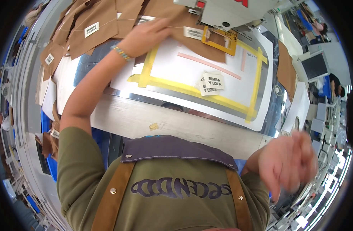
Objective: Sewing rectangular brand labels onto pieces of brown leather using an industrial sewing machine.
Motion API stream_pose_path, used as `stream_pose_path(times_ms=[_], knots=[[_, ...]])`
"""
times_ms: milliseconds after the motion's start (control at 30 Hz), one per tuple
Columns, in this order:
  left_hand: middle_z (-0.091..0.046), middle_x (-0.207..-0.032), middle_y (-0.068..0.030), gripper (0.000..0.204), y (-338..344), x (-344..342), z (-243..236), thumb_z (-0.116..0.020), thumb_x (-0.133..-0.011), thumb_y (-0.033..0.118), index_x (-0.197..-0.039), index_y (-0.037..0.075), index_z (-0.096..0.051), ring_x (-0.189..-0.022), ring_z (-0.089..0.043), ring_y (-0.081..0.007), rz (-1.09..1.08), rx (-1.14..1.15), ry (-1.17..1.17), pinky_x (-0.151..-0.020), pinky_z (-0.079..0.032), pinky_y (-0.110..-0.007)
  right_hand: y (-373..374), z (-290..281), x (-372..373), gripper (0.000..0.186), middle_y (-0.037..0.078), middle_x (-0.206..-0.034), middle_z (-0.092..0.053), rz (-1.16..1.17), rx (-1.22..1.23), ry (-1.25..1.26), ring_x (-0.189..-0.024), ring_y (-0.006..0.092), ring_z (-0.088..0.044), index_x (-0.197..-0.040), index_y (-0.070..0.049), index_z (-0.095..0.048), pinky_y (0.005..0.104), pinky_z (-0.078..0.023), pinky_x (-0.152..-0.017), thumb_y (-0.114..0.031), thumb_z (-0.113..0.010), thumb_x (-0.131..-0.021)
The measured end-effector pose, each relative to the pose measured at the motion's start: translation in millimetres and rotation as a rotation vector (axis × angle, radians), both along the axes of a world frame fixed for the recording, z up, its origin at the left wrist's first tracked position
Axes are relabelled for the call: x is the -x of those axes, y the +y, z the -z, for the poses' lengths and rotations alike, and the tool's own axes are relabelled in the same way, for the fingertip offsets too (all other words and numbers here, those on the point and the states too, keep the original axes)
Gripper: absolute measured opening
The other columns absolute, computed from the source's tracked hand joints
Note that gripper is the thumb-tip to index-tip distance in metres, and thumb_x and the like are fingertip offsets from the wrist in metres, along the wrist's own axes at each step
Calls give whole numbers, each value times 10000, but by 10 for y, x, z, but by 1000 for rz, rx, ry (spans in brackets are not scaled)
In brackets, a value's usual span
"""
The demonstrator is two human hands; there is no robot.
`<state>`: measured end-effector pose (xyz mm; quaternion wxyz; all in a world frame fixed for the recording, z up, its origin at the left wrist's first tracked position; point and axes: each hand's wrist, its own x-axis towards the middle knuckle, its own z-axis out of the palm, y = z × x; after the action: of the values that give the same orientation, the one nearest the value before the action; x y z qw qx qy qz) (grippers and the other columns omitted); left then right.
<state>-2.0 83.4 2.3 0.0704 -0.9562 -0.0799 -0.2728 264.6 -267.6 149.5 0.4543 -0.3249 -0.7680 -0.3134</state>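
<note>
My left hand [149, 37] lies on a brown fabric piece [205, 50], its fingers stretched out toward the sewing machine head [228, 17]. A white printed label [192, 32] sits on that fabric, beside the machine's yellow frame clamp [230, 47]. Off to the right, away from the work surface, I hold up my right hand [286, 165]. Motion blurs its fingers, and whether they hold anything does not show. A small overlapping pile of loose white labels [214, 81] lies on a white sheet [165, 71] edged with yellow tape [176, 87].
More brown labelled pieces [101, 32] overlap at the far left, with a thread [124, 19] across them. Another brown piece [286, 69] lies right of the sheet, near a dark screen [315, 66]. A yellow scrap [153, 126] is on the pale table edge [184, 129].
</note>
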Motion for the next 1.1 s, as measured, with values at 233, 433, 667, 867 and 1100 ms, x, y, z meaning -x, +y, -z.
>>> stream_pose_path(times_ms=[233, 433, 667, 867, 1100], knots=[[-716, -1266, -143, 214, 329, 857, -119, -604, -990, 33, -1174, 20, -713, -1073, -726, -374, -443, 186, 178, -935, -578, -437, 421, 404, -948, 375, 172, -1473, -651, 574, 340, 72, -1190, 301, -702, -1267, -35, -775, 369, -558, -1008, -318, -574, -1124], [-726, -1047, -91, 142, 463, 867, -532, -724, -993, 86, -1042, -46, -712, -950, -725, -196, -408, 777, 291, -876, -563, -360, 206, 416, -1950, 290, 96, -1397, -708, 859, 526, 507, -1187, 273, -695, -1246, -76, -790, 376, -544, -1017, -249, -667, -1048], [-490, -1695, -57, 725, 790, 587, -138, -639, -1036, 560, -1605, 121, -538, -1586, -394, -366, -385, 236, 236, -1272, -346, -497, 212, 964, -2609, 376, 194, -1254, -758, 1104, 805, 67, -1176, 346, -721, -1215, -58, -791, 438, -578, -962, -360, -714, -1005], [-306, -1798, -21, 862, 795, 749, 417, -443, -1021, 791, -1730, 317, -319, -1585, -330, -514, -803, 216, 330, -1239, -301, -712, 438, 1158, -2456, 377, 184, -997, -800, 1274, 971, 77, -955, 412, -758, -1081, -58, -823, 508, -585, -883, -396, -706, -963], [-328, -1787, -65, 792, 742, 1267, 401, -381, -1066, 745, -1708, 279, -373, -1521, -408, -562, -1070, 250, 380, -1185, -359, -740, 532, 1001, -2410, 305, 201, -964, -789, 1297, 990, 88, -919, 415, -757, -965, -57, -809, 546, -582, -839, -327, -673, -931]])
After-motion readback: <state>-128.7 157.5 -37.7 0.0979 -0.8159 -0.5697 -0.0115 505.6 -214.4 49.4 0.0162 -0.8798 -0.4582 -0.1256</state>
